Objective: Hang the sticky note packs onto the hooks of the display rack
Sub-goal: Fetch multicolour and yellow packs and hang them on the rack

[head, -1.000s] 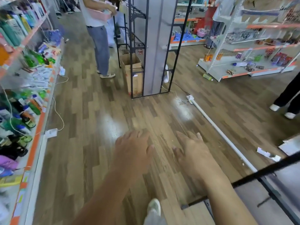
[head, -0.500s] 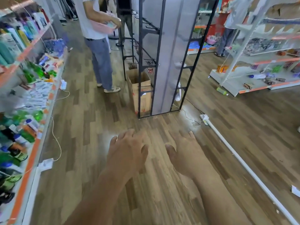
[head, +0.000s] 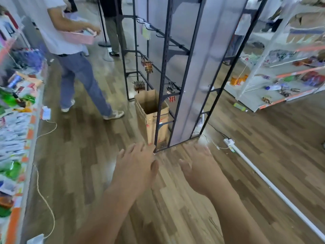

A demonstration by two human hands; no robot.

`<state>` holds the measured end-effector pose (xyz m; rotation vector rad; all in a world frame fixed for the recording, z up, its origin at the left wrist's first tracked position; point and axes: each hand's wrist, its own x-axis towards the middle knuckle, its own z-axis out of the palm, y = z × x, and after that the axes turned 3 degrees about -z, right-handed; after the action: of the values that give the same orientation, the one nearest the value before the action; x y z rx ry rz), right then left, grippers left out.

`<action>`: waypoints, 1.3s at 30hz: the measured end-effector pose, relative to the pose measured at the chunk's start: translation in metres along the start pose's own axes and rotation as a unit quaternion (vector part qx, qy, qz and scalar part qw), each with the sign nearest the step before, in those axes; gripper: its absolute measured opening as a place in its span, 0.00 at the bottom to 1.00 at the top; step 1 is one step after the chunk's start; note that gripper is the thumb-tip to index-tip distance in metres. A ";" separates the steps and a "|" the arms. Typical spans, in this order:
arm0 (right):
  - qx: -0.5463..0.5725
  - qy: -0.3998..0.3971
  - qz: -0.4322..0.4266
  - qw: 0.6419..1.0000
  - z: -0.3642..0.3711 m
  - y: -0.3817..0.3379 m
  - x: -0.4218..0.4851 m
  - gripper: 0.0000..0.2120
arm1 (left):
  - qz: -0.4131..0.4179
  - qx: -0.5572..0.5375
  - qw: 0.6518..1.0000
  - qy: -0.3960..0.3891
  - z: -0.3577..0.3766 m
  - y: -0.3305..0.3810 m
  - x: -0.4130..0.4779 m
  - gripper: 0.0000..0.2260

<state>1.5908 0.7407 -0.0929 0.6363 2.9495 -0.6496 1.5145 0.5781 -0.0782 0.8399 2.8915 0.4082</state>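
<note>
Rack (head: 191, 71) nearer than a second ago. Left hand (head: 135, 166) and right hand (head: 198, 167) empty, fingers extended. No pack yet in hand.

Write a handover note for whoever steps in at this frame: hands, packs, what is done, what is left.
Left hand: open, nothing in its grip, held out over the floor.
Right hand: open, empty, beside it.
Display rack stands just ahead, with an open cardboard box at its foot; the box's contents are not visible.
Done: a pale pack hangs from an upper hook, possibly sticky notes, but it is too blurred to confirm.
Left: fetch packs and hang them on the free hooks.
</note>
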 end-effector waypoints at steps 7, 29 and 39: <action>0.018 0.005 0.037 0.999 0.013 -0.045 0.148 0.24 | 0.029 0.000 1.000 0.008 -0.014 -0.078 0.154 0.15; 0.055 0.061 0.075 0.994 -0.032 -0.224 0.712 0.25 | 0.077 0.013 0.997 0.014 -0.100 -0.314 0.711 0.21; 0.067 0.108 0.163 0.978 -0.049 -0.259 0.913 0.28 | 0.150 0.054 0.987 -0.016 -0.134 -0.367 0.942 0.15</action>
<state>0.6535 0.8957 -0.0744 1.2450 2.8996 -0.7905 0.5104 0.7572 -0.0760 1.2937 2.7825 0.2593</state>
